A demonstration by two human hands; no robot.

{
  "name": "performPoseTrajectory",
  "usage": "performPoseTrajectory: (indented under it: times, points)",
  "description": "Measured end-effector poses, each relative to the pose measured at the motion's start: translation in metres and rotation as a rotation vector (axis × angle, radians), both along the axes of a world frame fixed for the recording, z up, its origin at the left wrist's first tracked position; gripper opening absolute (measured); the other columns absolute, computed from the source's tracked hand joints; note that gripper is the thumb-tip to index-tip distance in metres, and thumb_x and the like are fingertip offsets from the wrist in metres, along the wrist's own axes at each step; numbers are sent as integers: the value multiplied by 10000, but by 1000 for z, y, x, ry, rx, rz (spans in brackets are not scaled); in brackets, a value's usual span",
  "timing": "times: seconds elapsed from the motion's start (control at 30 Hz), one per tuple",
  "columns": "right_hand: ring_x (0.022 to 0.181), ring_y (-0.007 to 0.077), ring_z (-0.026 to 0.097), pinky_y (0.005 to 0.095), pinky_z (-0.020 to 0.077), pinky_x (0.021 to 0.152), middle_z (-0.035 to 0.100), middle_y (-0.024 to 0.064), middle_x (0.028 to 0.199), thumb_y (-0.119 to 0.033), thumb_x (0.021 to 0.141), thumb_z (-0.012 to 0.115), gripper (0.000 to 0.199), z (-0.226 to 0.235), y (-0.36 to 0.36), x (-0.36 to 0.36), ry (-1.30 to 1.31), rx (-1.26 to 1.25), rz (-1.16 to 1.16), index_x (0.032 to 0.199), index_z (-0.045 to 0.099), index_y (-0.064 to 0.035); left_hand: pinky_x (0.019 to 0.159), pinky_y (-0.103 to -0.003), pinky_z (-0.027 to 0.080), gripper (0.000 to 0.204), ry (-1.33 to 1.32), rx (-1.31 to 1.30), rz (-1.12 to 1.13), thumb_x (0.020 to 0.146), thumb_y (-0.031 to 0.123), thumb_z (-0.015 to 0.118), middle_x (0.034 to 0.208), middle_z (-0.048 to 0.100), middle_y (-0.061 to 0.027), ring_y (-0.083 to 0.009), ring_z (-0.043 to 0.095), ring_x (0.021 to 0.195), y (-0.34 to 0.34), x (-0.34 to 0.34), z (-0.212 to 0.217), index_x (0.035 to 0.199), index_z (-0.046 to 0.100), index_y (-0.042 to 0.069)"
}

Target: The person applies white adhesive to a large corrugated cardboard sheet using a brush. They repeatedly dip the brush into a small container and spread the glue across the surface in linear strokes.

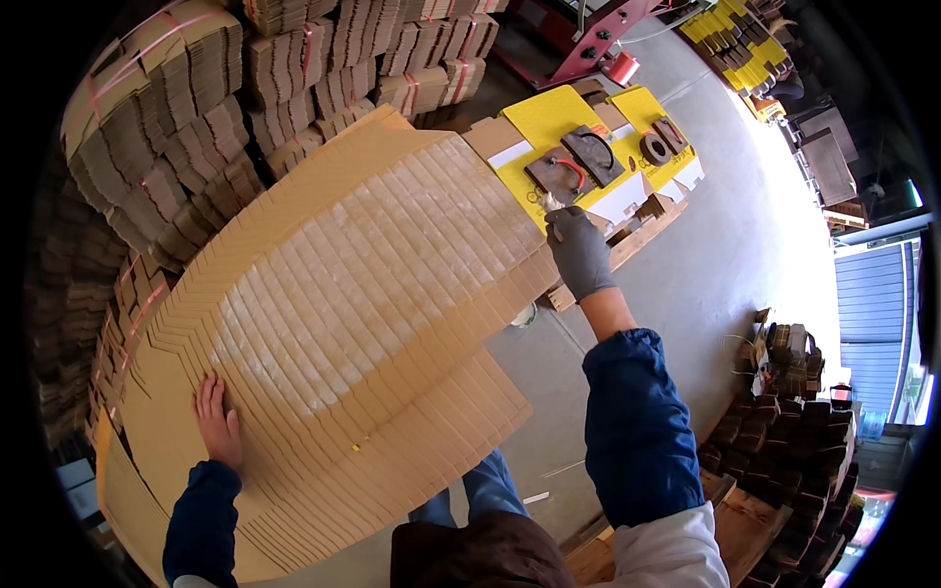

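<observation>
A long fan of overlapping brown cardboard sheets spreads before me, a whitish, wet-looking coat across its stepped edges. My left hand, bare, lies flat on the sheets at the near left with its fingers spread. Out at the far right end of the fan, my right hand wears a grey glove and is closed around what looks like a brush; only its whitish tip shows. Just beyond that tip, a dark metal block with a red handle rests on yellow printed cardboard.
Another dark block and a dark ring sit on the yellow cardboard, above a wooden pallet. Tied cardboard bundles are stacked at the far left. A red machine stands behind; dark stacks are at right.
</observation>
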State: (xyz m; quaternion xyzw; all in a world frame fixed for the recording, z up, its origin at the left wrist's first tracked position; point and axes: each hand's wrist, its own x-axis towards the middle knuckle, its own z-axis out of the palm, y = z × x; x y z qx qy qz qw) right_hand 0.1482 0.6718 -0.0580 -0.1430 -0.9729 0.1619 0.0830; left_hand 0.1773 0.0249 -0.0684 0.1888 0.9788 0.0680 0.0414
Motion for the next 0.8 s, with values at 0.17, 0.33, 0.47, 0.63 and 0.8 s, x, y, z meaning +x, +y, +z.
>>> performPoseTrajectory:
  times: [0.17,0.33,0.47,0.63,0.8]
  points:
    - [850,338,661,429,548,736,647,113,1033,-134,869,605,130,3,-82,-10,64,2,482,988,656,-117,1196,-504,99,573,11,-6,-8,867,72,474,1535,322,-166,-355,233,1452,0,2,7,1427,380,-3]
    - [765,354,672,452,557,652,643,143,921,-117,869,573,134,3,-61,-47,134,21,202,986,633,-90,1200,-498,99,589,-10,-46,0,854,59,480,1544,308,-159,-349,221,1457,-4,2,5,1430,374,1]
    - [866,317,675,449,555,728,646,125,993,-107,862,577,150,2,-95,-47,-11,65,379,994,647,-110,1201,-492,105,598,-27,-46,20,844,51,498,1545,310,-145,-336,222,1458,-3,5,7,1428,379,14]
    - [696,333,675,439,550,587,654,159,905,-112,873,568,117,12,-45,-65,123,146,160,956,646,-84,1198,-497,111,597,-27,-3,38,833,26,503,1542,315,-142,-333,226,1458,5,4,15,1419,387,18]
    - [781,320,674,438,551,632,654,142,918,-104,873,554,120,9,-146,-62,195,117,570,973,621,-100,1197,-500,112,592,-12,10,34,832,24,499,1533,328,-153,-352,234,1450,4,4,11,1414,391,14]
